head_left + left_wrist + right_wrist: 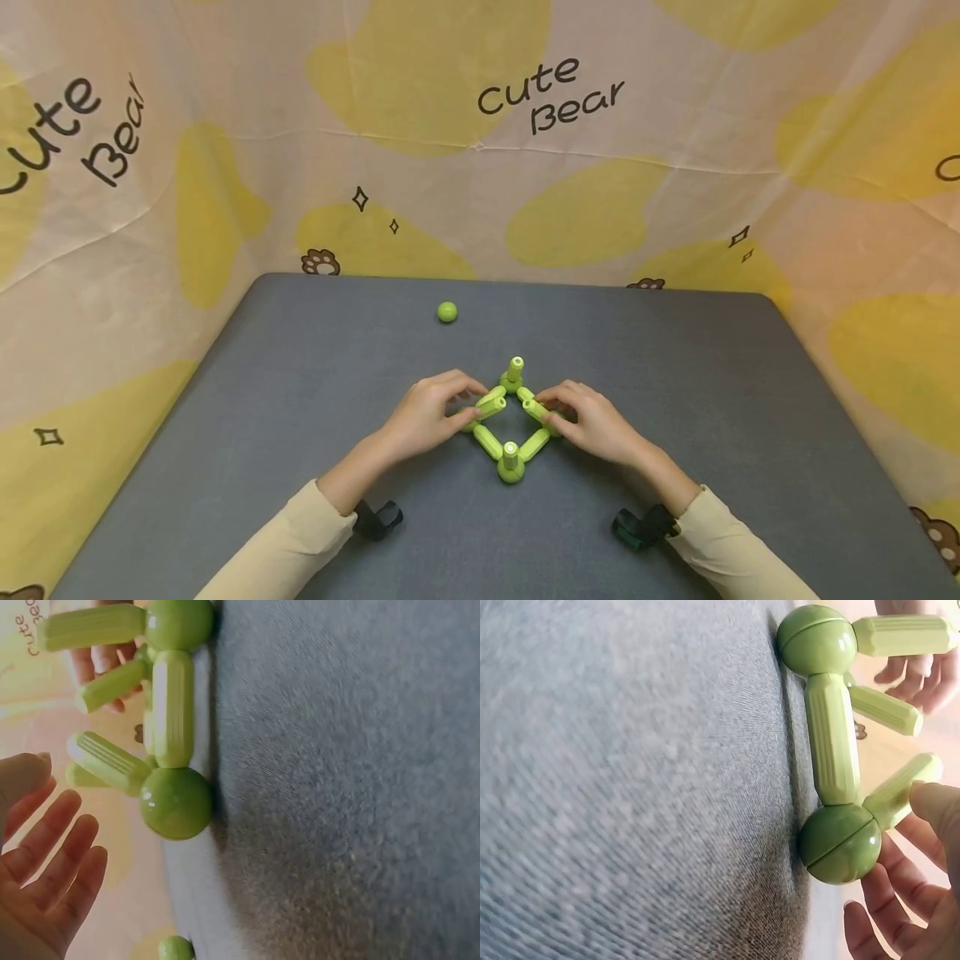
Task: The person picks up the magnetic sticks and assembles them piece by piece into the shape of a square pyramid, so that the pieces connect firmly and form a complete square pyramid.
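On the grey tabletop (375, 333) lies a square frame of light green ribbed rods joined by darker green balls. Its near ball (512, 472) and far ball (511, 382) each carry a rod standing up. My right hand (597, 423) pinches the slanted rod (900, 793) that rises from the right ball (840, 844), thumb on its upper end. At the left corner, my left hand (429, 414) is beside another slanted rod (109, 761) on the left ball (176, 803). In the left wrist view its fingers are spread and apart from that rod.
A loose green ball (447, 312) lies near the table's far edge. Cloth walls (420, 167) with yellow patches and printed words surround the table. Black straps with small mounts (380, 520) are on both wrists.
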Demonstrator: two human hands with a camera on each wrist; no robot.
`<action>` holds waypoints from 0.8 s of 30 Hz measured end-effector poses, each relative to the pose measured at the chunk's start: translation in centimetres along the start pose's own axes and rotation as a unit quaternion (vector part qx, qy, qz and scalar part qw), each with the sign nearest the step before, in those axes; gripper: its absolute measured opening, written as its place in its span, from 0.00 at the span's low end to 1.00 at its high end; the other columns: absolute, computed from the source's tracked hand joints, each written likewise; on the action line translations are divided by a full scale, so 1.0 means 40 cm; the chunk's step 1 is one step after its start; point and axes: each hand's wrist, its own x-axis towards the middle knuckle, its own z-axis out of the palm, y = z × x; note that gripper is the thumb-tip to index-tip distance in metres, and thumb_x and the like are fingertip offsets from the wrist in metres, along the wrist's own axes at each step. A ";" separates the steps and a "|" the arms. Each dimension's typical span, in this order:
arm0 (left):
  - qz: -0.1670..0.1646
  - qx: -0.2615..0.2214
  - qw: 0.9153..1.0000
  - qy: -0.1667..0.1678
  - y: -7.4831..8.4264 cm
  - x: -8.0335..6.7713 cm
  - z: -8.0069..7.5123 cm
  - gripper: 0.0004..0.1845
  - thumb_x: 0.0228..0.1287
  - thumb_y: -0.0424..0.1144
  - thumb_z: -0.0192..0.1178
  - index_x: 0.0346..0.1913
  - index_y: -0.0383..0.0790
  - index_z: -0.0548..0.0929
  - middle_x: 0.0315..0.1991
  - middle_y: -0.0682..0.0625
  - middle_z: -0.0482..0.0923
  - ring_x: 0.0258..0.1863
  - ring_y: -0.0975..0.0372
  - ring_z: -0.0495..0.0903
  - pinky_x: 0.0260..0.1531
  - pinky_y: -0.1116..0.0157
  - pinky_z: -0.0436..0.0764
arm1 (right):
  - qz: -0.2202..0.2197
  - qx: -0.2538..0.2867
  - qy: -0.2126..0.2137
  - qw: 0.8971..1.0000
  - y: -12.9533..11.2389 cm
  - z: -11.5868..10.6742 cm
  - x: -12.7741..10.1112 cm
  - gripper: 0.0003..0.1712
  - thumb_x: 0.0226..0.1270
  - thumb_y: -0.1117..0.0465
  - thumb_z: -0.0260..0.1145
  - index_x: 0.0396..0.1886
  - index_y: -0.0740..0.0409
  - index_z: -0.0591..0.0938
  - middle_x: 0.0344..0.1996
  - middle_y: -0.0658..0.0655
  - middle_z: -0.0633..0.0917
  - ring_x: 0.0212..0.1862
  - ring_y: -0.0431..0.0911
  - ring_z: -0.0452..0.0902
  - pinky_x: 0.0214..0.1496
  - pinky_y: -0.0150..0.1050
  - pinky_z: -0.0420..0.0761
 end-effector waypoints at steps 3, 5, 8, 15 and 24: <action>0.008 -0.009 1.000 -0.009 0.012 -0.010 -0.003 0.10 0.51 0.37 0.61 0.39 0.47 0.79 0.36 0.57 0.78 0.33 0.68 0.77 0.31 0.68 0.77 | 0.000 0.015 0.006 1.000 0.002 -0.007 0.006 0.12 0.59 0.57 0.59 0.43 0.44 0.77 0.35 0.43 0.77 0.32 0.33 0.70 0.31 0.34 0.74; 0.007 -0.018 0.999 -0.029 0.020 -0.018 0.002 0.10 0.51 0.37 0.61 0.39 0.47 0.79 0.36 0.57 0.78 0.32 0.70 0.76 0.32 0.69 0.77 | -0.003 0.021 0.012 1.000 0.004 -0.010 0.013 0.12 0.59 0.58 0.59 0.43 0.47 0.78 0.34 0.43 0.77 0.31 0.33 0.70 0.30 0.33 0.73; -0.002 -0.038 0.997 -0.066 0.028 -0.028 0.017 0.11 0.51 0.38 0.61 0.40 0.46 0.79 0.37 0.56 0.79 0.32 0.70 0.77 0.32 0.71 0.76 | -0.005 0.030 0.022 0.999 0.007 -0.016 0.029 0.12 0.59 0.60 0.59 0.44 0.52 0.78 0.34 0.44 0.77 0.31 0.34 0.71 0.30 0.34 0.74; -0.014 -0.098 0.989 -0.108 0.042 -0.040 0.057 0.13 0.50 0.40 0.63 0.42 0.47 0.79 0.36 0.58 0.78 0.31 0.73 0.77 0.31 0.73 0.76 | 0.019 0.053 0.005 0.998 0.023 -0.030 0.080 0.15 0.60 0.59 0.58 0.47 0.54 0.76 0.36 0.49 0.79 0.35 0.38 0.73 0.36 0.36 0.76; -0.015 -0.131 0.986 -0.099 0.067 -0.034 0.082 0.10 0.50 0.42 0.63 0.37 0.48 0.80 0.32 0.62 0.78 0.29 0.74 0.77 0.30 0.73 0.76 | 0.022 0.069 -0.026 0.997 0.032 -0.024 0.130 0.17 0.59 0.58 0.58 0.50 0.48 0.74 0.42 0.47 0.77 0.39 0.39 0.75 0.40 0.35 0.75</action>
